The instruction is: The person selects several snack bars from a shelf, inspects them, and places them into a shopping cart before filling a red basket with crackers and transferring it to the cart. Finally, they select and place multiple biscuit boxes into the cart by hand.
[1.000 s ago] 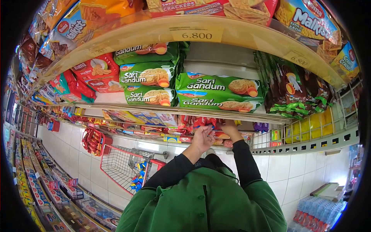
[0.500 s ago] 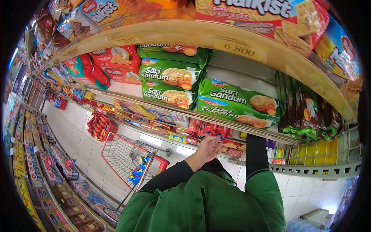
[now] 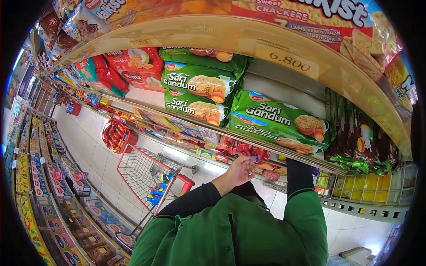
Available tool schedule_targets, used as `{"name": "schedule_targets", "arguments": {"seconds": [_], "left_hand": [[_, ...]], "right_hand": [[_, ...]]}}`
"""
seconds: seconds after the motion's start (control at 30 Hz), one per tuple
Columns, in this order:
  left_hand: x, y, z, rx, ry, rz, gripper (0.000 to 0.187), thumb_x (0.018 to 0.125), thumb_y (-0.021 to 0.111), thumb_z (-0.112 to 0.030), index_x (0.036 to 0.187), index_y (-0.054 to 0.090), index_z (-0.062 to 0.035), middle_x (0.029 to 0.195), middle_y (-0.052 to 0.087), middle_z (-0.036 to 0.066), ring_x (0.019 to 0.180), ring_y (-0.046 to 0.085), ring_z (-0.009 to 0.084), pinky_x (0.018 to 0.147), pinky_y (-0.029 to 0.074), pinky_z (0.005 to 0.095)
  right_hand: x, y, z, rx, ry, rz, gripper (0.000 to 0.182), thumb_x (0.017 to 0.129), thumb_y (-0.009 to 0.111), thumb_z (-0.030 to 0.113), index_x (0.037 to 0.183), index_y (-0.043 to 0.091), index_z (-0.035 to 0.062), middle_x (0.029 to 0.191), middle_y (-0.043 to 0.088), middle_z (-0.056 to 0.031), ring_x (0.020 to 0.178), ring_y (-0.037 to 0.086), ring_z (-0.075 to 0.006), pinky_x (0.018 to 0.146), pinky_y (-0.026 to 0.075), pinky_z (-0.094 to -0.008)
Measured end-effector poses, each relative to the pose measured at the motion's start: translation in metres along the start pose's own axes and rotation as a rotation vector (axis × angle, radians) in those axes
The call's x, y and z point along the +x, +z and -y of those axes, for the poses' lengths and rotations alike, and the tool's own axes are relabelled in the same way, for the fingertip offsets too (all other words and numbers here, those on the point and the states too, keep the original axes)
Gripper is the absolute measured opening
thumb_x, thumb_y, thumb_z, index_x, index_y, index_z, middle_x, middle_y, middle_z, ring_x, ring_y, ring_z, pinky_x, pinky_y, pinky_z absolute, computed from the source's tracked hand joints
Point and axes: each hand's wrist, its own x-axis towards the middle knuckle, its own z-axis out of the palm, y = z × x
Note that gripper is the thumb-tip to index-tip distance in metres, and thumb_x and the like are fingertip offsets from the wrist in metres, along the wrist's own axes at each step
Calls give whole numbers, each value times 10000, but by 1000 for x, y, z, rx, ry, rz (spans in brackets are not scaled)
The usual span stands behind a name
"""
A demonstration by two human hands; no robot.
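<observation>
My left hand [image 3: 240,172] is at the front of a lower shelf, palm turned up and fingers curled closed. A bit of blue shows at its fingertips, too small to name. Just beyond them lie red shiny packets [image 3: 242,146]. My right arm, in a black sleeve [image 3: 299,178], reaches under the shelf above, which hides the hand. Over that arm, on the shelf, rest green Sari Gandum biscuit packs [image 3: 279,116], with another stack of the same packs [image 3: 195,82] to their left.
A shelf edge with a price label [image 3: 288,61] curves across above, under cracker packs [image 3: 306,22]. Behind my left arm stands a shopping cart [image 3: 144,170] holding blue-and-yellow packets [image 3: 160,188]. A red basket [image 3: 120,136] is farther along the aisle. A wire rack [image 3: 359,190] is at right.
The view has shifted a little, so the shelf packs appear slightly lower and farther right. My left hand keeps its curled pose, and my right arm stays under the shelf.
</observation>
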Motion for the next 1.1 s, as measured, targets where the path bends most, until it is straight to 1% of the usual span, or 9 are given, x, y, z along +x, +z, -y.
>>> {"name": "schedule_targets", "arguments": {"seconds": [0.07,0.17,0.27,0.47,0.6,0.7,0.8,0.97,1.1], "left_hand": [[-1,4,-1,-16,-4,7,242,751,459,-258,943,506,-118,914,496,-47,871,466,140,643,369,260],[-2,6,2,-25,14,-29,285,745,448,-248,975,505,-91,978,481,-16,879,457,151,619,375,250],[-3,5,1,-36,10,-13,265,752,453,-259,956,501,-95,959,477,-22,888,455,143,636,372,248],[2,-1,2,-88,2,-3,314,738,465,-255,997,481,-79,1010,436,-8,883,448,147,632,378,253],[-1,2,0,-141,15,13,313,732,461,-239,987,492,-62,971,485,12,873,469,158,609,381,255],[-1,1,1,-175,6,32,339,719,470,-248,995,490,-52,966,491,20,838,488,157,619,379,258],[-6,5,1,-188,23,44,354,711,475,-257,996,491,-50,962,492,21,833,492,158,624,378,258],[-5,-1,2,-230,19,99,401,712,475,-260,1045,448,-38,982,475,29,851,481,165,628,384,263],[-5,1,2,-228,19,73,396,710,481,-249,1042,450,-35,979,473,25,850,481,163,621,387,269]], "right_hand": [[-1,1,2,7,-5,4,291,738,480,311,918,489,81,913,513,-114,862,485,-247,786,365,-356],[-4,2,2,2,8,6,297,738,478,315,924,487,83,923,509,-114,871,479,-247,791,360,-356],[-5,-1,-1,7,15,2,303,738,477,320,931,485,85,932,505,-114,880,473,-247,797,356,-357],[-13,-11,-11,15,26,-14,316,738,474,328,944,482,89,951,496,-113,898,462,-248,808,346,-357],[-24,-20,-12,28,17,-26,324,737,472,334,952,480,92,964,491,-113,910,454,-249,816,340,-358],[-35,-25,-9,52,-1,-26,331,737,471,339,959,478,94,973,486,-113,919,449,-249,822,335,-358],[-46,-25,1,72,-32,-12,337,737,470,343,965,476,96,982,482,-112,928,443,-250,827,330,-358],[-53,-26,21,97,-64,15,348,737,467,351,976,474,99,998,475,-112,943,434,-250,837,322,-359],[-50,-23,33,90,-70,41,356,737,466,357,985,471,101,1011,469,-111,954,426,-251,844,316,-359]]}}
